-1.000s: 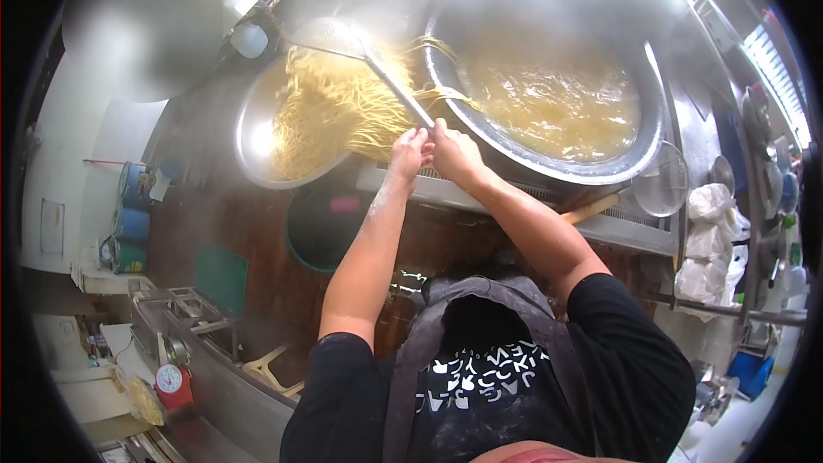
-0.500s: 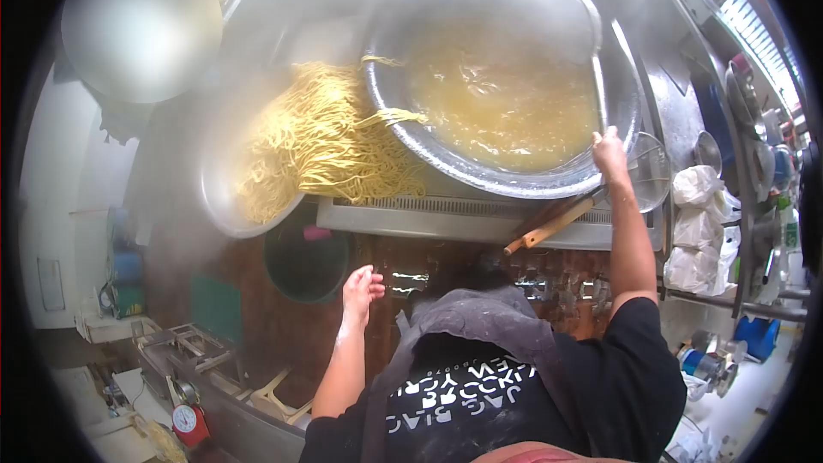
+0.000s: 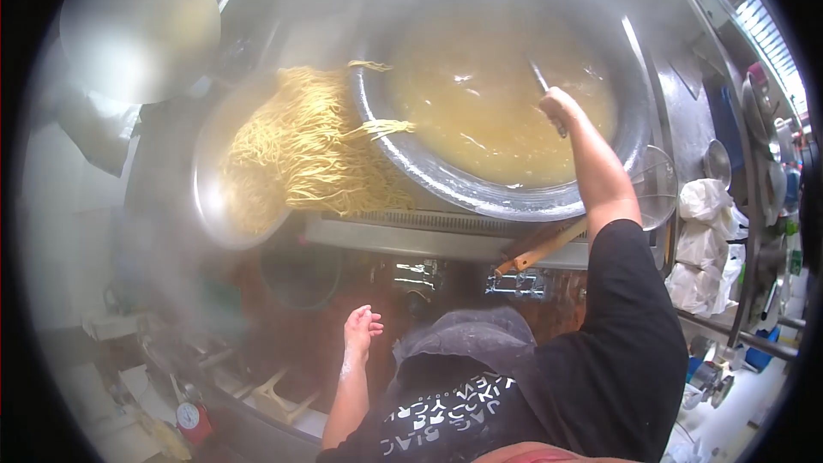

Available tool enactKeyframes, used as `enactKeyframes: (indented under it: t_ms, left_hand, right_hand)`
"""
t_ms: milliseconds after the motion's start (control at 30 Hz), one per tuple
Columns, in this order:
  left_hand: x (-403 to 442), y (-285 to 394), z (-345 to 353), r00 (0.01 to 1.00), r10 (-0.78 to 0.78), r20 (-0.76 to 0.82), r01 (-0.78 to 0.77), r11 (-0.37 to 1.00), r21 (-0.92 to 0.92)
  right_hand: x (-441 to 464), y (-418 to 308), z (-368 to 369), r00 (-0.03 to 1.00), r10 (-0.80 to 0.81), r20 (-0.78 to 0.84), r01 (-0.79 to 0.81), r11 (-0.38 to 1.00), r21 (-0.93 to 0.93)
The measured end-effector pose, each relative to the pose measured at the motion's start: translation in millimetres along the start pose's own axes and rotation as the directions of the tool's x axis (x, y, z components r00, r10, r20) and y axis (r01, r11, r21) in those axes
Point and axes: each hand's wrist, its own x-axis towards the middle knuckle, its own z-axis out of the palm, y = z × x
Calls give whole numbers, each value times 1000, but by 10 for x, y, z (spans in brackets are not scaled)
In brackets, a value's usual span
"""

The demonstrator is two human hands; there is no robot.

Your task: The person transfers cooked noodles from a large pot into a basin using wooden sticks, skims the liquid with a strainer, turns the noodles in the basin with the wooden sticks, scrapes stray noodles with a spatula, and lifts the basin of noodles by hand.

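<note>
Over the large steaming pot (image 3: 591,206) of cloudy yellowish liquid, my right hand (image 3: 559,105) is closed round a metal handle (image 3: 538,75); the handle's far end is lost in the liquid and steam. My left hand (image 3: 363,326) hangs in front of my body, holding nothing, with its fingers bent and partly apart. A heap of yellow noodles (image 3: 317,146) fills a round metal bowl (image 3: 206,197) left of the pot and spills past its right side. A few strands lie across the pot's left rim.
A wire strainer (image 3: 656,189) and a wooden handle (image 3: 540,250) lie at the pot's lower right. White plastic bags (image 3: 701,244) stand farther right. A red dial scale (image 3: 190,418) is at the lower left. Steam blurs the left side and the top.
My left hand has come off the tool and dropped down towards my body. My right hand has carried the tool from the noodles to the pot's right side, then inward over the liquid.
</note>
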Motion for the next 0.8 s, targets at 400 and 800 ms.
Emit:
enactKeyframes:
  t_ms: [400, 800]
  left_hand:
    - [265, 385, 147, 974, 118, 191, -140, 984, 105]
    - [226, 958, 617, 912, 200, 358, -280, 941, 188]
  right_hand:
    - [-1933, -570, 1737, 919, -364, 152, 244, 828, 504]
    - [-3286, -1406, 1872, 697, -716, -43, 714, 685, 145]
